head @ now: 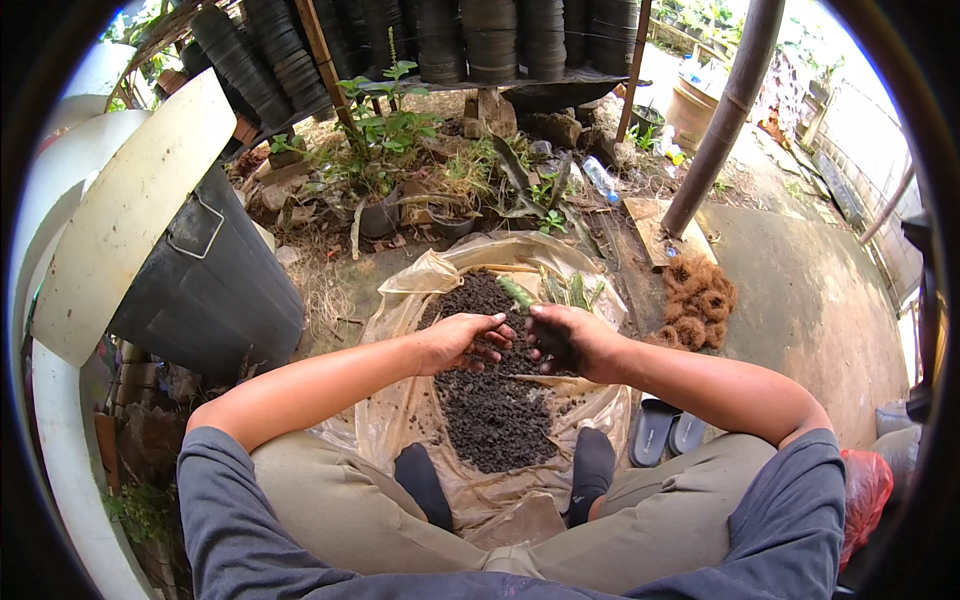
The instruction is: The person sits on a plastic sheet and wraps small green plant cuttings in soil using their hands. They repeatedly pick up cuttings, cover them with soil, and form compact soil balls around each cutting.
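Dark crumbly soil (495,420) lies in a heap on a clear plastic sheet (405,405) between my feet. Above the heap, my right hand (566,341) grips a green mottled leaf piece (516,291) that points up and to the left; its palm is dark with soil. Just left of it, my left hand (469,341) hangs over the soil with its fingers apart and slightly curled, holding nothing. More green leaf pieces (577,291) rest on the far right part of the sheet, partly hidden behind my right hand.
A dark plastic bin (217,277) stands at the left. Brown coir fibre (694,300) lies at the right, beside a wooden board (652,225) and a slanting pole (724,120). Sandals (652,431) sit near my right foot. Potted plants and stacked black pots (491,41) are beyond the sheet.
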`<state>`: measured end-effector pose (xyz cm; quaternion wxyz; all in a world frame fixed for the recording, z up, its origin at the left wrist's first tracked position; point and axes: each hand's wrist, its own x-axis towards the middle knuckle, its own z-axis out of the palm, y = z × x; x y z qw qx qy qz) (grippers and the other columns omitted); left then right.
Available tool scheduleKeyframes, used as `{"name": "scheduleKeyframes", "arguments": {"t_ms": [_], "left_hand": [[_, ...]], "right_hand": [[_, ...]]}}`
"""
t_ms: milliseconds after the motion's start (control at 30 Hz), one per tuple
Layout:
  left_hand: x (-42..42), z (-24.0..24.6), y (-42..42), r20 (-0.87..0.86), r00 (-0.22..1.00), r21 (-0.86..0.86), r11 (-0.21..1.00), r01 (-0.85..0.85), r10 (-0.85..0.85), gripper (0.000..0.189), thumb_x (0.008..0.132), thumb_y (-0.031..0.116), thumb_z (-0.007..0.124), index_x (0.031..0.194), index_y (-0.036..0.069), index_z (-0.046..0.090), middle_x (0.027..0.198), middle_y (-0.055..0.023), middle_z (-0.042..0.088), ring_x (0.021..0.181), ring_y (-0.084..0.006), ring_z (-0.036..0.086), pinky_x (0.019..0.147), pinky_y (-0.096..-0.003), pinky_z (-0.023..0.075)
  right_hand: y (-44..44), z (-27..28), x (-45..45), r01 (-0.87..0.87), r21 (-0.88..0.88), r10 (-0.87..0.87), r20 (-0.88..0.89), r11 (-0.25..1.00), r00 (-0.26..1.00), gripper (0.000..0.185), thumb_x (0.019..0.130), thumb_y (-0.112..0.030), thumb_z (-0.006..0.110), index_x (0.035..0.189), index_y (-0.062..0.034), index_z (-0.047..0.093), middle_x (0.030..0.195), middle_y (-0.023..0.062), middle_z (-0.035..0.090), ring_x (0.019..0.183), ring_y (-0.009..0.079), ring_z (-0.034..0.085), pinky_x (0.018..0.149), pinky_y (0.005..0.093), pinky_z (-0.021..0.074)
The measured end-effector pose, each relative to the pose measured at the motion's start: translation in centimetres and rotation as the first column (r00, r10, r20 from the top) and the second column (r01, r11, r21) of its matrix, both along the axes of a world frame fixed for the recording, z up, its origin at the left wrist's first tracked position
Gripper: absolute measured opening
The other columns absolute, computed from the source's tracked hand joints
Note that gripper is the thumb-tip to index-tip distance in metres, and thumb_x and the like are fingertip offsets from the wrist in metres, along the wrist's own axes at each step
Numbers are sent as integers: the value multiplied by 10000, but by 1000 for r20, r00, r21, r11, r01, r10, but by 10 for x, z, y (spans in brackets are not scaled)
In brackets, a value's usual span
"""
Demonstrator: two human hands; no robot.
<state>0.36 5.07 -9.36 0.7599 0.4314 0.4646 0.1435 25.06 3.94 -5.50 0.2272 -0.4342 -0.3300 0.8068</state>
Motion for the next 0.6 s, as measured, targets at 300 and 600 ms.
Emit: {"name": "scheduleKeyframes", "arguments": {"t_ms": [300, 600], "left_hand": [[1, 3, 0, -15, 1000, -24, 1000, -12, 11, 395, 1061, 506, 471, 1145, 167, 654, 1109, 39, 654, 933, -112, 606, 810, -321, 470], [1, 4, -1, 26, 1000, -16, 1000, -5, 5, 408, 1066, 474, 479, 1245, 139, 627, 1194, 9, 659, 1017, -126, 615, 851, -323, 499]], "right_hand": [[4, 10, 3, -37, -3, 36, -171, 999, 985, 310, 1058, -289, 518, 1239, -64, 630, 1102, 48, 697, 917, 172, 655, 731, 317, 520], [-3, 14, -2, 34, 35, -25, -241, 999, 970, 310, 1075, -318, 508, 1228, -56, 571, 1155, 73, 685, 873, 200, 683, 685, 304, 548]]}}
